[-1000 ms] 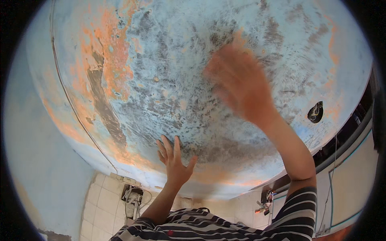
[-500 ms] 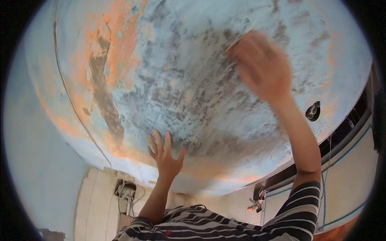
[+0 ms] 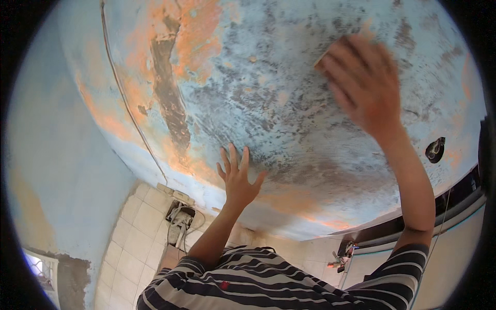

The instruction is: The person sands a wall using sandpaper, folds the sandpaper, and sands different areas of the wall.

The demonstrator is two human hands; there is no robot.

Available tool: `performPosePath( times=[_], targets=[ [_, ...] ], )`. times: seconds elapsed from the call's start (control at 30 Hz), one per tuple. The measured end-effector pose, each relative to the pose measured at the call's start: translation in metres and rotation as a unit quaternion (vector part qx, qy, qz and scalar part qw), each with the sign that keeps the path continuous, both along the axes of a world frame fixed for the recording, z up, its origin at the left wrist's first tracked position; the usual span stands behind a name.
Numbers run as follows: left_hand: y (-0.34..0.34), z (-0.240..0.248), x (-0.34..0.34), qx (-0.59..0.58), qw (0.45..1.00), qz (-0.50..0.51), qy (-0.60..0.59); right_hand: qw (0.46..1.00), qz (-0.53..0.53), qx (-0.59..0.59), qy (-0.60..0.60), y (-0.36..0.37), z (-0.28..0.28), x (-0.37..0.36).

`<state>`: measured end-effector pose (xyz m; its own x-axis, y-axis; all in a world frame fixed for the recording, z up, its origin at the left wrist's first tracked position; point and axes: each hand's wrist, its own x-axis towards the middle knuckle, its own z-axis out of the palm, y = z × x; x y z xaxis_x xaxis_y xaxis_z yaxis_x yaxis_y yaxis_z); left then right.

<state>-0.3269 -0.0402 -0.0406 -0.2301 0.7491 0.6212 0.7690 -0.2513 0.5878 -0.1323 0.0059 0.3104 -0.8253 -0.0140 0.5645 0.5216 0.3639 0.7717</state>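
Observation:
A wall point(image 3: 289, 108) of worn light-blue paint, with orange patches and dark smudges, fills most of the head view. My right hand point(image 3: 364, 85) lies over its upper right part, fingers pressed together on a piece of sandpaper point(image 3: 319, 62). Only the tan edge of that thin sheet shows beside the fingertips; the palm and fingers hide the rest. Lower down and to the left, my left hand point(image 3: 239, 178) rests against the wall with its fingers spread and nothing in it.
A cable point(image 3: 121, 88) runs down the wall at left, near a grey filler streak point(image 3: 168, 88). An open box with loose wires point(image 3: 181, 217) sits in the tiles point(image 3: 137, 219). At right are a dark hole point(image 3: 435, 150) with wires and a dark ledge point(image 3: 382, 232).
The view has swung, so the wall and both hands appear farther right. My right hand is less blurred and still holds the sandpaper; my left hand stays at about the same spot on the wall.

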Motion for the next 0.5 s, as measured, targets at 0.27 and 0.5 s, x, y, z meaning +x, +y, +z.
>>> performPosePath(
  times=[0.27,0.5],
  targets=[
    [-0.004,0.009,0.002,-0.005,1.000,-0.021,0.004,0.998,-0.030,0.031,0.052,-0.009,0.023,0.011],
    [-0.009,0.012,0.003,-0.032,0.999,0.007,0.025,0.980,0.018,0.048,0.192,0.001,0.037,0.031]
  ],
)
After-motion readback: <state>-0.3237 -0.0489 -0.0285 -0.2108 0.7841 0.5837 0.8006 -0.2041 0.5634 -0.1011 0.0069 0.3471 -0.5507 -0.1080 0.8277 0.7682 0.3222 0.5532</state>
